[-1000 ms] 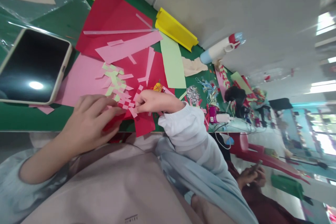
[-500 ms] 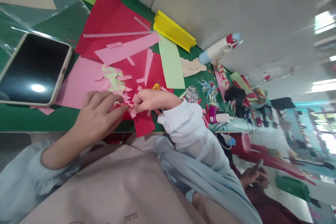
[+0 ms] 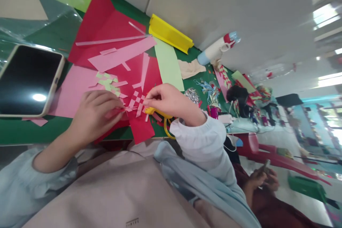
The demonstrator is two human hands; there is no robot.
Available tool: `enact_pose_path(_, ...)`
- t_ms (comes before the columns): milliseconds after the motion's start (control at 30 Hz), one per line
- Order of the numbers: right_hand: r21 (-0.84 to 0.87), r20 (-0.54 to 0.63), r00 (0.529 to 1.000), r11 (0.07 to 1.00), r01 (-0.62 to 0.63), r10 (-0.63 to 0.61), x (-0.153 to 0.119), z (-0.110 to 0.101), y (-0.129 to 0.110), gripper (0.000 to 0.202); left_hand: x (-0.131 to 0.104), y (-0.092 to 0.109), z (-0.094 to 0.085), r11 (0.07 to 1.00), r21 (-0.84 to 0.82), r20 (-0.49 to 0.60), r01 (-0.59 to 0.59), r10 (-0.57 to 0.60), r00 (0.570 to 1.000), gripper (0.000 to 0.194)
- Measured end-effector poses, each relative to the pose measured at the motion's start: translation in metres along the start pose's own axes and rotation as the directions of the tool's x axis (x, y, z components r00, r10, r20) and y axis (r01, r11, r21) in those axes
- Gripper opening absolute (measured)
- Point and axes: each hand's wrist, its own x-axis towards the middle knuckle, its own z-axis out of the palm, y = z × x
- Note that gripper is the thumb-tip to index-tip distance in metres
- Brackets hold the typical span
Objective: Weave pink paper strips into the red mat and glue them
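Note:
My left hand [image 3: 98,114] is closed, thumb and fingers pinching the left edge of a small red-and-pink woven paper piece [image 3: 137,101] with a checkered pattern. At the right edge of the weave, my right hand [image 3: 172,100] has its thumb and fingertips pressed together. Whatever sits between those fingertips is too small to make out. Beneath the right hand lies a yellow tool with a looped handle [image 3: 168,128], partly covered by the hand. A red paper piece [image 3: 141,128] lies under the weave and reaches the table's front edge.
A phone [image 3: 29,78] lies at the left. Red sheets [image 3: 107,25], a pink strip [image 3: 123,55], light green scraps [image 3: 108,82] and a pale green sheet [image 3: 168,64] spread behind my hands. Farther back are a yellow tray-like piece [image 3: 171,34] and a bottle [image 3: 213,50]. A person's hands [image 3: 263,178] hold a phone.
My right hand has moved rightward and lifted from the weave, uncovering its checkered part and the yellow tool. My left hand stays at the left edge. The view has shifted slightly.

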Motion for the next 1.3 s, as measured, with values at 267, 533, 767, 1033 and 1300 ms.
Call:
enact_pose_path(267, 0.077, -0.380, 0.925, 0.995, 0.065, -0.032, -0.016, 0.008, 0.017, 0.019, 0.034, 0.011, -0.026, 0.924, -0.237, -0.135, 0.301, -0.338, 0.931, 0.022)
enact_pose_path(533, -0.035, -0.357, 0.880, 0.946, 0.323, -0.313, 0.043, 0.020, 0.014, 0.067, 0.051, 0.020, -0.044, 0.877, -0.264, -0.248, 0.400, -0.463, 0.851, 0.029)
enact_pose_path(767, 0.239, -0.099, 0.856, 0.823, 0.515, -0.507, 0.088, 0.023, 0.006, 0.064, 0.061, 0.037, -0.059, 0.857, -0.312, -0.332, 0.411, -0.504, 0.798, 0.032)
enact_pose_path(1033, 0.499, -0.037, 0.887, 0.760, 0.416, -0.461, 0.081, 0.029, -0.002, 0.055, 0.064, 0.041, -0.079, 0.787, -0.441, -0.237, 0.431, -0.565, 0.790, 0.028)
enact_pose_path(1300, 0.602, 0.077, 0.938, 0.765, 0.227, -0.339, 0.055, 0.040, 0.007, 0.057, 0.068, 0.034, -0.073, 0.608, -0.620, -0.047, 0.495, -0.659, 0.751, 0.032)
